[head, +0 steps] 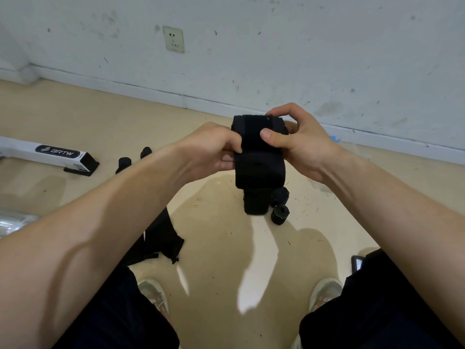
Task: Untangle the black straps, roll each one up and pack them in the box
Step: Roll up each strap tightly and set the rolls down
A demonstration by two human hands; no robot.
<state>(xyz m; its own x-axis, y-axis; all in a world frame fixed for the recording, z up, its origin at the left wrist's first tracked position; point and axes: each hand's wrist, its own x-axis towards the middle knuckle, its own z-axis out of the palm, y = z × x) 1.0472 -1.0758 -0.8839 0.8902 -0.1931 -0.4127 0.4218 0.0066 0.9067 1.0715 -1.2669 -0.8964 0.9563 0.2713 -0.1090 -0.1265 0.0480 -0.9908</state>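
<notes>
A wide black strap (259,167) is held in the air in front of me, partly rolled, its loose end hanging toward the floor. My left hand (214,152) grips its left edge. My right hand (297,142) pinches its top right, thumb on the front. Two rolled straps (279,205) stand on the floor just below. Two more dark rolls (133,158) lie further left. A loose black strap piece (163,238) lies by my left knee. The white box (45,153) with a dark label lies at the left.
I sit facing a scuffed white wall (276,59) with a socket (173,39). The floor (216,248) is beige. My shoes (324,293) and dark shorts fill the bottom. A dark phone-like object (357,263) lies by my right knee. Clear plastic (12,222) is at the left edge.
</notes>
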